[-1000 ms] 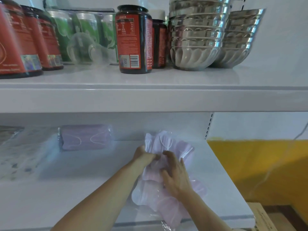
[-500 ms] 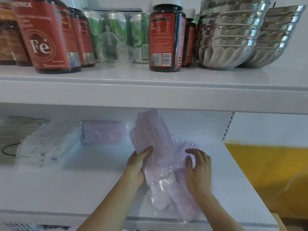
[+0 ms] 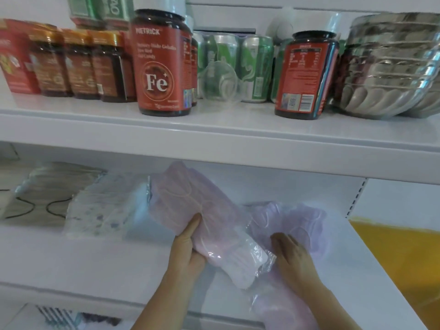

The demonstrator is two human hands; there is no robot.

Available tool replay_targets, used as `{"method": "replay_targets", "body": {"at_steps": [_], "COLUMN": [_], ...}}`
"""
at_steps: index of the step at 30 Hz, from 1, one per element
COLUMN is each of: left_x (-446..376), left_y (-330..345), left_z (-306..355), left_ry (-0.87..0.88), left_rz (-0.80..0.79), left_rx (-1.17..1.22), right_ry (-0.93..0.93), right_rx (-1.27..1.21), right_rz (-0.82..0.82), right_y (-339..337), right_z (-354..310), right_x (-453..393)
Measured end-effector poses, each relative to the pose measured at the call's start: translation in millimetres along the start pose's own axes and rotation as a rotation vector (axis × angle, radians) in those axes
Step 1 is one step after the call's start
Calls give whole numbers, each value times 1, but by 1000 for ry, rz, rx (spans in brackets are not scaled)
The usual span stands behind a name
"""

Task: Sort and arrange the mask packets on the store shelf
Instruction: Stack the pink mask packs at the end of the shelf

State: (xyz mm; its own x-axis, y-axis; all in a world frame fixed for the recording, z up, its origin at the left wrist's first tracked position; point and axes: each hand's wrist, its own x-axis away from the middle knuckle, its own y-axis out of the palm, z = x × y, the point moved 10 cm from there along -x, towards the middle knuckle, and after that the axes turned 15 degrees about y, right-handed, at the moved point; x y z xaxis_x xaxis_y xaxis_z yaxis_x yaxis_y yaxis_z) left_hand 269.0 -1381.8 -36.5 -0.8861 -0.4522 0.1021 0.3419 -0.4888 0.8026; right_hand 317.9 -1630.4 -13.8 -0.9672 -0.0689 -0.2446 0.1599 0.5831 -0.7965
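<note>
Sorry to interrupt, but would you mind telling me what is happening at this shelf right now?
A person is sorting mask packets on the lower shelf. The left hand grips a pink mask packet, tilted with its far end raised. The right hand rests on a crumpled lilac packet lying on the shelf. To the left, a patterned packet and a beige packet lie side by side. Jars, cans and steel bowls stand on the shelf above.
</note>
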Motion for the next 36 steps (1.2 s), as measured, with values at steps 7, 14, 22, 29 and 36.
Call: {"method": "replay_targets", "body": {"at_steps": [7, 14, 22, 29, 36], "left_x": [5, 8, 7, 3, -40], "left_y": [-16, -19, -50, -62, -104], "left_z": [12, 39, 72, 106, 182], "left_ry": [-40, -47, 63, 111, 229], "left_rz": [34, -37, -44, -201, -296], "left_rx": [35, 61, -124, -279, -471], "right_ry": [-10, 584, 636, 519, 328], "right_rx": [-122, -1149, -1233, -1104, -1060], "right_rz": [223, -167, -354, -295, -159], "right_y": [-33, 58, 105, 100, 79], "right_z": [-30, -70, -135, -151, -144], "right_x": [7, 66, 64, 37, 29]}}
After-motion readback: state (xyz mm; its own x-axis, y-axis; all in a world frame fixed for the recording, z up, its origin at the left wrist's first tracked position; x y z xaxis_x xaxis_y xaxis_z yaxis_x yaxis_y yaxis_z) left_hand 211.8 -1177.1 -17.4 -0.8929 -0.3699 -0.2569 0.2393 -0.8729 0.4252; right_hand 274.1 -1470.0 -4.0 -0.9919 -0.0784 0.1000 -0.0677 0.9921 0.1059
